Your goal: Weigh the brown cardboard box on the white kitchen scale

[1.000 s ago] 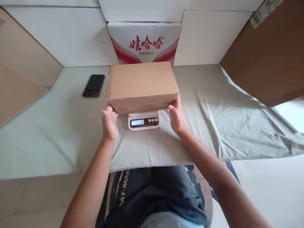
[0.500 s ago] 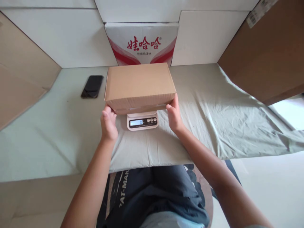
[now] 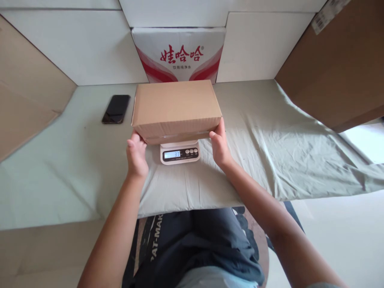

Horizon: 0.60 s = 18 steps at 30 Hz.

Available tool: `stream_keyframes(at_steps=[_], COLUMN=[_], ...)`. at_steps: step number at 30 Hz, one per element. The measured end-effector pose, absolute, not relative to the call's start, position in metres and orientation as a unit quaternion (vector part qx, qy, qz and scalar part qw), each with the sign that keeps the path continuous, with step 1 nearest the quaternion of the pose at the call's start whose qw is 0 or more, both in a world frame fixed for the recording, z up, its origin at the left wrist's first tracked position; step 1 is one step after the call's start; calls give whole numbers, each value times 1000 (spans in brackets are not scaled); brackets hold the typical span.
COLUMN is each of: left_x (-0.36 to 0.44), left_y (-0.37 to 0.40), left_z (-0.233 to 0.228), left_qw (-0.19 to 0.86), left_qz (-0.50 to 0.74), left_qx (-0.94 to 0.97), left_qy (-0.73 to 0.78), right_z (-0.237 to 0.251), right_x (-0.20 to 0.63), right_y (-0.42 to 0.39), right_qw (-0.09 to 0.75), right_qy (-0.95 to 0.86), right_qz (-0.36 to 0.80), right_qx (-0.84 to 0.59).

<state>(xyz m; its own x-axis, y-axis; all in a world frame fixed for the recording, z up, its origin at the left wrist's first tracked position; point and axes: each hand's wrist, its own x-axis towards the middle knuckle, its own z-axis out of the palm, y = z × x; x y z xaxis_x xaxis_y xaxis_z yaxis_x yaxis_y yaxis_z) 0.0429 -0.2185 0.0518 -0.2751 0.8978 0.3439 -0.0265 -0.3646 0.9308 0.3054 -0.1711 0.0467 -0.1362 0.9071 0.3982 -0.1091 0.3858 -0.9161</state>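
Observation:
A closed brown cardboard box (image 3: 177, 104) sits over a small white digital scale (image 3: 180, 161), hiding the scale's platform. The lit display on the scale's front appears to read 37, with round buttons beside it. My left hand (image 3: 137, 156) grips the box's near left corner, its fingers partly hidden beneath. At the near right corner, my right hand (image 3: 220, 144) holds the box with the thumb on the front face and fingers along the side.
A black smartphone (image 3: 116, 109) lies left of the box on the pale green cloth (image 3: 255, 160). Behind stands a white and red printed carton (image 3: 181, 52). Large brown cardboard panels (image 3: 336, 68) flank the table on both sides.
The scale's reading has gone from 0 to what looks like 37. Both hands and the box have hardly moved.

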Motion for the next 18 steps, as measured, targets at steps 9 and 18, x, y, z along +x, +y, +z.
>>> stream_keyframes(at_steps=[9,18], left_x=[41,32], left_y=[-218,-214], left_z=[53,51], left_qw=[349,317], left_qz=[681,712], left_qx=[478,465], left_qy=[431,420], right_z=[46,54], right_x=[303,312], right_y=[-179,-176], right_qw=[610,656], right_qy=[-564,-506], right_qz=[444,434], right_qx=[-334,-354])
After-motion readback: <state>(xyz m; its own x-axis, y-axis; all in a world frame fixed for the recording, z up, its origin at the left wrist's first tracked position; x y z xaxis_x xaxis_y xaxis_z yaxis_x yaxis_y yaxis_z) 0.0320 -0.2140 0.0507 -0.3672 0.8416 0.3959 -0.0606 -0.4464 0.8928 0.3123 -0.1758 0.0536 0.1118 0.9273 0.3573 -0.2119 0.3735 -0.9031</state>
